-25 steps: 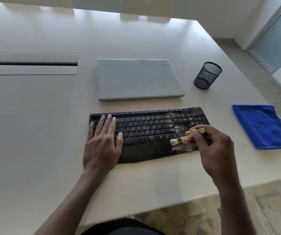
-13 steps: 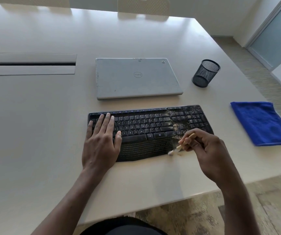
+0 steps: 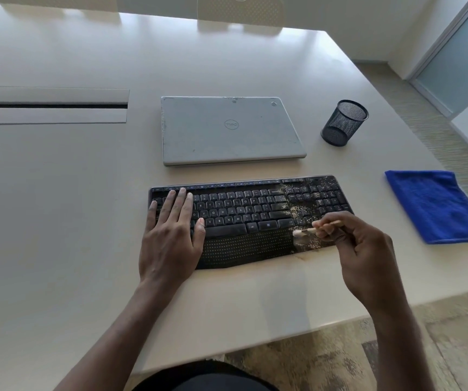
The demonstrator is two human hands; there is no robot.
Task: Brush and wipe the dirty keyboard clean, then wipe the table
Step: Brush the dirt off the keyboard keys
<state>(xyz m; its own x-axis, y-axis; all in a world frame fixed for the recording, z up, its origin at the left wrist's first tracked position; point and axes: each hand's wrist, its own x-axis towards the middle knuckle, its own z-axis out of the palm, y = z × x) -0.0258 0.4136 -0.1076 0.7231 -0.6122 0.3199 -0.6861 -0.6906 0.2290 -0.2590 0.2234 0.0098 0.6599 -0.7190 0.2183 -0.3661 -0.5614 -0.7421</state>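
Flat left hand is steadying the black curved keyboard lying nearside on the pale table, while the right hand is pinching a small wooden-handled brush over its gritty right end, where hard strokes could be flicking grit between keys.

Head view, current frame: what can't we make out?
All in the head view:
- Brush: handle mostly covered by the right hand, bristles blurred.
- Keyboard: left-end keys hidden under the left hand; key legends too small.
- Mesh cup: inside too dark to tell contents.
- Chairs: cut off by the top edge.
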